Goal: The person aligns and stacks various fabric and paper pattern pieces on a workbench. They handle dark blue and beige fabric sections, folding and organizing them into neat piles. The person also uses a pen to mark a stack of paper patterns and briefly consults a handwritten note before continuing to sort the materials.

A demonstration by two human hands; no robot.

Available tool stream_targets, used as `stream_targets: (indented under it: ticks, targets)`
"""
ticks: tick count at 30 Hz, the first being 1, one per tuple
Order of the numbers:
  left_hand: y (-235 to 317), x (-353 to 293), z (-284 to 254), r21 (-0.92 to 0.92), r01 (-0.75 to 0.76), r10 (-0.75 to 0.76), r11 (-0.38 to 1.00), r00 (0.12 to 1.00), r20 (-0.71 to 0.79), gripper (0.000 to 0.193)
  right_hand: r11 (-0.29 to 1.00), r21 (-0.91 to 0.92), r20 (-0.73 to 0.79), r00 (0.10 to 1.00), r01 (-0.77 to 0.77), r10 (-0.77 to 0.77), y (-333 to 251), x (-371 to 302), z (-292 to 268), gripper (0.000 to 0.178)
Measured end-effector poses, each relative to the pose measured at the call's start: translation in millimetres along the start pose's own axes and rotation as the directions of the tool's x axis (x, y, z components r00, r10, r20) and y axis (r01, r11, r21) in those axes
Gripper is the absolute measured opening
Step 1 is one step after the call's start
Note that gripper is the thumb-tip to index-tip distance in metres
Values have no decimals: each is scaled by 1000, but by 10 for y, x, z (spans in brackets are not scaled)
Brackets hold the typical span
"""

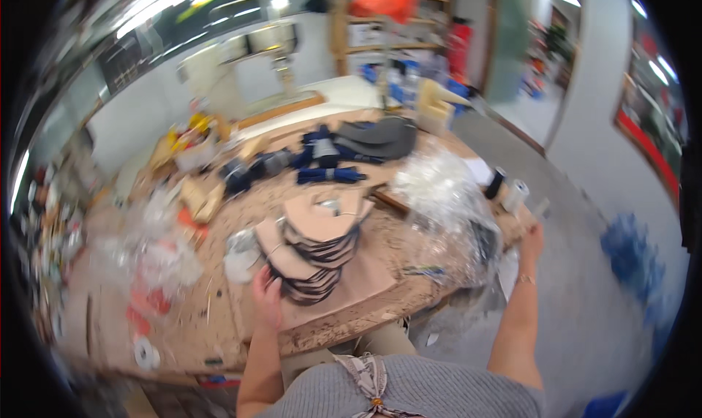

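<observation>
Cluttered counter (pixel 256 207) fills the workroom. Clear plastic (pixel 439 180) lies right of the stacked tan pieces (pixel 319 220), near the front edge. Stacking appears done; anything remaining cannot be determined. Left hand (pixel 268 299), loosely open, meets the stack; right hand (pixel 532 244), grip undetermined, is near a white spool (pixel 515 195).

head — worn left fisheye | faces down, forward | wearer's torso (pixel 446 385) close below — worktable (pixel 191 329) just beyond
</observation>
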State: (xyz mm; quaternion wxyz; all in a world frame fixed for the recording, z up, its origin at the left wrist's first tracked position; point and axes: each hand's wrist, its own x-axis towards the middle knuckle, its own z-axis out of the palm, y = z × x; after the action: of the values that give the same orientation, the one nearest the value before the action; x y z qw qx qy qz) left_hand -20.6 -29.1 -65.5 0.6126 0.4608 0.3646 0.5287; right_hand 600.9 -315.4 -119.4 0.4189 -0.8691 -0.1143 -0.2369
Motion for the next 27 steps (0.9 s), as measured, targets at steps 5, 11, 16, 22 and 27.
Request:
stream_targets:
  ticks: [5,11,16,22,27]
  targets:
    - [-114,63,171,3,7,-7,1000,997,82,55,997,12,-37,997,70,-70,255,200,-372,18]
    - [-247,117,18,-89,-19,27,996,996,83,54,994,-91,-137,988,62,-74,282,107,-95,14]
    - [-126,69,-19,26,-7,5,1000,997,77,54,980,-200,18,1000,1,3,482,-11,35,21]
    - [-81,25,-149,-78,-24,33,997,994,104,46,997,72,-81,996,-40,46,-138,113,-17,27]
    - [-51,72,37,-75,3,9,997,987,161,47,1000,-21,-14,1000,6,-6,-29,140,-326,28]
